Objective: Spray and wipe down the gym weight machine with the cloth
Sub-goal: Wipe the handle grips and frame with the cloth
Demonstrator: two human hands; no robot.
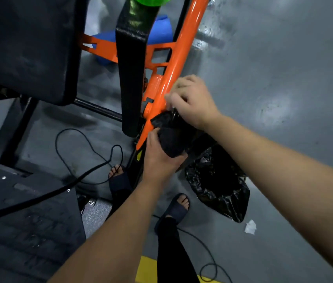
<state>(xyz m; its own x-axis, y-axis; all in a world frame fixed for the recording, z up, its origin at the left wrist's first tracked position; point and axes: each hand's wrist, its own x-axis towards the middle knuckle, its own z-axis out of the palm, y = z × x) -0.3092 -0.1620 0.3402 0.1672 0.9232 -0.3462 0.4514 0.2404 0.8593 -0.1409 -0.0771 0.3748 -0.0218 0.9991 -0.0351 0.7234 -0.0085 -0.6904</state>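
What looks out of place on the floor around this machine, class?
A crumpled white paper scrap litters the grey floor, and a thin black cable loops loosely across it, a possible trip hazard.

cloth (169, 139): black, bunched, pressed on orange tube | machine (184, 43): orange frame, black pads, slanted
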